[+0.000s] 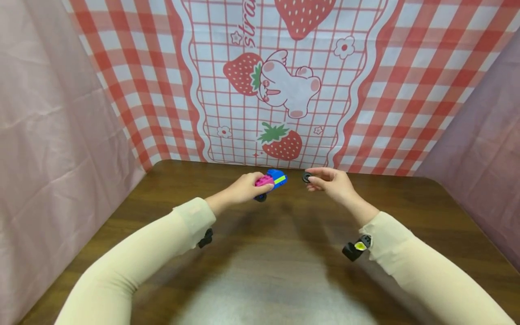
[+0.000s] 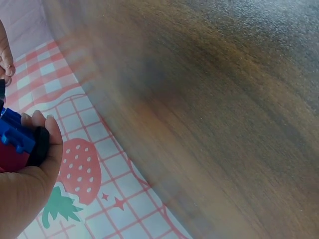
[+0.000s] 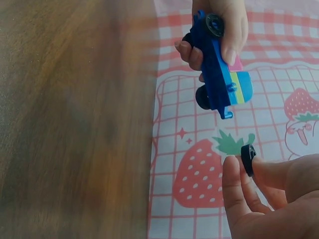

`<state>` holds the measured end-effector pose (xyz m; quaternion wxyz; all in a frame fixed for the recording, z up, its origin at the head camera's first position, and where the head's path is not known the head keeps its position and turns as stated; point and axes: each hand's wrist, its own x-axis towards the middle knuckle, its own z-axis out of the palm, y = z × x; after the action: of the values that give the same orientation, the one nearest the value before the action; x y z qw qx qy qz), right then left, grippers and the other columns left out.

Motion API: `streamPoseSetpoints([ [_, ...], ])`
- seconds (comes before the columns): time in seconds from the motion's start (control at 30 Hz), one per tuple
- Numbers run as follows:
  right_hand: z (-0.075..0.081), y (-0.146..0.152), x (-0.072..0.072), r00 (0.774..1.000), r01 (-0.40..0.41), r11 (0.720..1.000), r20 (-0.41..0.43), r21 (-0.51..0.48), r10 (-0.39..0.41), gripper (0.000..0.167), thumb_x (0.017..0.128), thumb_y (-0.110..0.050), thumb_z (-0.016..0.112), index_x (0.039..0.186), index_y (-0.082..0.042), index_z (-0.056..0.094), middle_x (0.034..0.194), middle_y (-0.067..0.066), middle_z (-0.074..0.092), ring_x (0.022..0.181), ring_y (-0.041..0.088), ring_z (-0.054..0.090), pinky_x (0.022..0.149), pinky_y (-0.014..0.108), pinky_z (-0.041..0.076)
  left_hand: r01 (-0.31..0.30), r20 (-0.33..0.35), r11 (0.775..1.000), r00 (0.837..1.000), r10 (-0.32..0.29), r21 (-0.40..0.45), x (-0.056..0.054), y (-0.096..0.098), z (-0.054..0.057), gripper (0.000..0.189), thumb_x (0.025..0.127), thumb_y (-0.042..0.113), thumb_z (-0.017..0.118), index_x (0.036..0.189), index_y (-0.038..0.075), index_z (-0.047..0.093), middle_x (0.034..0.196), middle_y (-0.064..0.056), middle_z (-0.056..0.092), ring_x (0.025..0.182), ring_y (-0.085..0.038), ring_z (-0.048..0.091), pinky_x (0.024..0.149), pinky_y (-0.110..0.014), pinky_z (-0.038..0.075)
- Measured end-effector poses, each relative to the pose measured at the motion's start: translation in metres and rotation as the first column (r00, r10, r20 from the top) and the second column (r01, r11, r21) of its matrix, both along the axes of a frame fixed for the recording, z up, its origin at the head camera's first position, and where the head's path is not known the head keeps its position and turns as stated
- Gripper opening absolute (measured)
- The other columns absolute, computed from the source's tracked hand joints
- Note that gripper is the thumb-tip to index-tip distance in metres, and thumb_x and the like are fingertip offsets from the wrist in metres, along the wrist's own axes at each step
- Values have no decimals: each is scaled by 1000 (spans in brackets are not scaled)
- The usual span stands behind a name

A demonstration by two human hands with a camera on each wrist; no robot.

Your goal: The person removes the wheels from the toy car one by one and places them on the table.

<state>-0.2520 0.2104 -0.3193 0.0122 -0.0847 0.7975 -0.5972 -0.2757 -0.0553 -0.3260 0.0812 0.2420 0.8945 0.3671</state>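
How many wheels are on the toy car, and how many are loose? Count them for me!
Wheels showing on the toy car: 3
Loose wheel, pinched in the right hand: 1
Total wheels that show: 4

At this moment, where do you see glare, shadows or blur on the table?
Head view: pale glare on the table, bottom centre, soft shadows either side; left wrist view: glare at upper right; right wrist view: blurry reflections at left.
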Motion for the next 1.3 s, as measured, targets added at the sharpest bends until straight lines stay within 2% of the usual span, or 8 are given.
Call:
streamPoseSetpoints([
  [0.13,0,5,0,999,-1,998,39,-65,3,40,97,-7,56,134,9,51,86,-6,72,74,5,70,74,24,57,0,-20,1000,1000,0,-11,-1,-1,-1,43,97,34,58,120,-2,57,92,-11,62,73,-13,52,61,-22,44],
  [0.27,-2,11,-1,995,30,995,97,-100,-21,41,98,-7,55,136,6,50,84,-10,71,75,6,70,74,24,57,1,-14,1000,1000,-1,-17,-1,-3,-2,44,97,34,58,121,-3,57,92,-11,62,74,-13,52,61,-21,44],
  [0.67,-15,36,-4,978,84,979,202,-188,-45,46,97,-4,54,140,10,42,81,-6,73,74,5,71,78,20,55,-12,-11,999,1000,11,-30,0,-5,-5,47,97,35,58,125,-3,56,97,-13,64,79,-15,56,64,-22,45],
  [0.97,-29,50,-8,961,105,981,270,-164,-58,46,97,1,53,139,14,40,85,-4,71,74,7,71,80,23,56,10,-9,999,1000,-10,-32,2,0,-8,47,96,35,58,125,-2,57,97,-11,64,80,-15,54,66,-22,45],
  [1.3,-48,67,-18,932,159,952,358,-260,-58,51,94,9,50,140,18,31,81,0,68,72,12,71,76,25,57,0,2,999,1000,0,-32,4,0,-9,46,96,36,59,126,0,57,98,-10,63,81,-14,54,67,-22,45],
])
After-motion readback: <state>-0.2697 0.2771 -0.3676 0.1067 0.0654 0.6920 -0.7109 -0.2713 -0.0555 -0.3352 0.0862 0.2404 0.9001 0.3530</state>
